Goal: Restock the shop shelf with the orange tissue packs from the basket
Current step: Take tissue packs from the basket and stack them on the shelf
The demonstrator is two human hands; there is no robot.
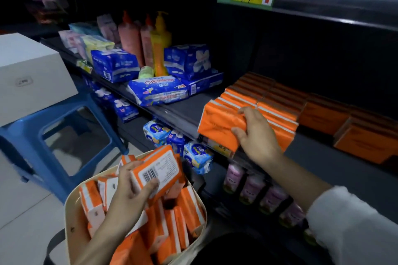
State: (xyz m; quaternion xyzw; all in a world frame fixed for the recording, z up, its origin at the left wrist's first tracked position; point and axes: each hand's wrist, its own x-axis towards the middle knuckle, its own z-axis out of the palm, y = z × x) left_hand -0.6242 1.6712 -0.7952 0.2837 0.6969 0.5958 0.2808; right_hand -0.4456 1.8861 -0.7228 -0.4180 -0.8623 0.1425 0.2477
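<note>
While the left hand [129, 191] grips an orange plastic-wrapped tissue pack [158, 170] above the beige fabric basket [74, 217], the right hand [256, 133] clamps a second orange pack [219, 127]. That pack rests at the dark shelf's [178, 114] front edge, touching the stacked orange rows [265, 101].

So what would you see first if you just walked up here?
Bright orange jumps out: the basket at the bottom is stuffed with orange packs, and more stand in rows on the shelf at right. The left hand holds a barcode pack over the basket, while the right hand grips a front pack at the shelf edge. Blue packs sit further left on that shelf.
</note>
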